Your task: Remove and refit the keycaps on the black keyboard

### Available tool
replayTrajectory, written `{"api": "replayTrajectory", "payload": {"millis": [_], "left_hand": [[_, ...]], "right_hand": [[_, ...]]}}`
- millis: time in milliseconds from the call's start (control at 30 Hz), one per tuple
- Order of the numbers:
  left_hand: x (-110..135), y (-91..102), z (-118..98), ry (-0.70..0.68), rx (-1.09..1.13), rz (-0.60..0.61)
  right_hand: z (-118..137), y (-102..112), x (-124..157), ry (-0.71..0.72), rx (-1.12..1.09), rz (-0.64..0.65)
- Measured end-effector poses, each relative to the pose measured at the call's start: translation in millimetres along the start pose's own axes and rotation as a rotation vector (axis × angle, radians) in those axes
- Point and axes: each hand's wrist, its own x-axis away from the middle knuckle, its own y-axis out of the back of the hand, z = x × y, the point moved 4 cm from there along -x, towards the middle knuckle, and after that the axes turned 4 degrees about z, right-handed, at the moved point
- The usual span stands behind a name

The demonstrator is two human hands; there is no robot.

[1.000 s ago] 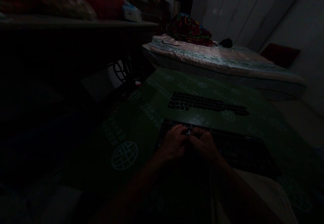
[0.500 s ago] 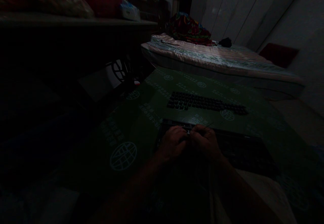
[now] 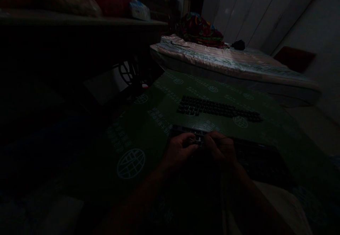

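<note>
A dark keyboard base (image 3: 262,158) lies across the green board in front of me, its details lost in the dim light. Over its left part, my left hand (image 3: 179,150) is closed, thumb and index finger bent together near a small pale piece (image 3: 198,140). Just to the right of that piece, my right hand (image 3: 221,148) is closed in a pinch; what is in its fingers is too dark to make out. Beyond the base, many loose black keycaps (image 3: 217,108) are laid out in rows in a keyboard pattern.
The green board (image 3: 156,135) carries white globe prints and lettering. A bed (image 3: 225,59) with a dark patterned cloth (image 3: 199,31) stands behind it. To the left is a raised table (image 3: 106,21) bearing plastic bags. Pale cloth (image 3: 278,201) lies at lower right.
My hands have drawn slightly apart, the right one moving a little to the right, and the pale piece between them shows more. The view has shifted slightly.
</note>
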Motion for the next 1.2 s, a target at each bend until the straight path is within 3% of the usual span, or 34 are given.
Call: {"api": "replayTrajectory", "payload": {"millis": [100,233,433,800,900,1033,1200], "left_hand": [[1,3.7,-3,0.023,0.061,-0.057],[2,7.0,-7,0.057,0.198,-0.049],[3,8.7,-9,0.084,0.366,-0.014],[5,7.9,-12,0.107,0.41,-0.006],[3,6.9,-8,0.072,0.39,-0.042],[3,5.5,-4,0.027,0.271,-0.024],[5,6.6,-4,0.026,0.116,-0.016]], "right_hand": [[6,4,-3,0.101,0.105,0.017],[8,-3,-2,0.127,0.048,0.177],[9,-13,0,0.086,-0.026,0.296],[17,-4,-19,0.0,0.017,0.443],[-5,4,-39,-0.03,0.132,0.393],[-53,13,-74,-0.161,0.315,0.275],[-95,6,-100,-0.221,0.452,0.28]]}}
